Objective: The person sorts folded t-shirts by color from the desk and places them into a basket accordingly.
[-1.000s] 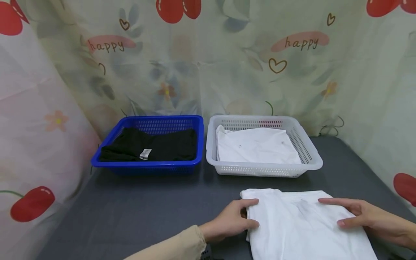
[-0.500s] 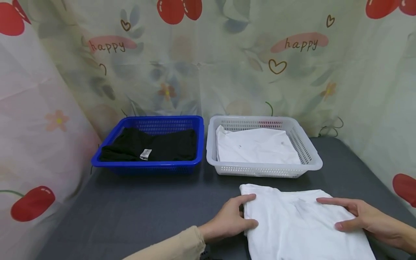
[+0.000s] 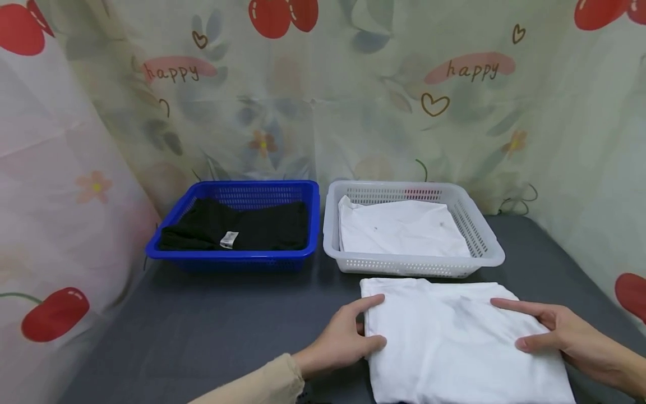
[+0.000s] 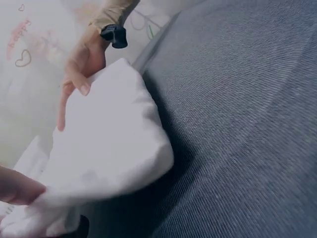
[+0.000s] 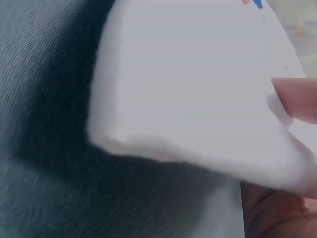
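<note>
A folded white garment (image 3: pixel 454 342) hangs just above the dark table, with a shadow beneath its edge in both wrist views. My left hand (image 3: pixel 345 336) grips its left side, thumb and index finger on top, the other fingers hidden underneath. At the right side, my right hand (image 3: pixel 570 342) holds the cloth the same way, its thumb (image 5: pixel 297 99) lying on the white fabric in the right wrist view. The left wrist view shows the right hand (image 4: pixel 84 64) across the folded bundle and the left thumb (image 4: pixel 20 188) at the near corner.
Behind the garment stands a white basket (image 3: pixel 419 264) holding a folded white cloth (image 3: pixel 404 227). To its left is a blue basket (image 3: pixel 232 255) with folded black clothing (image 3: pixel 272 224) and a white tag. The dark table (image 3: pixel 202 331) extends left; a printed curtain (image 3: pixel 323 84) surrounds it.
Both hands have carried the white garment slightly left and forward, closer to the white basket. The view has shifted a little; the baskets stay where they were.
</note>
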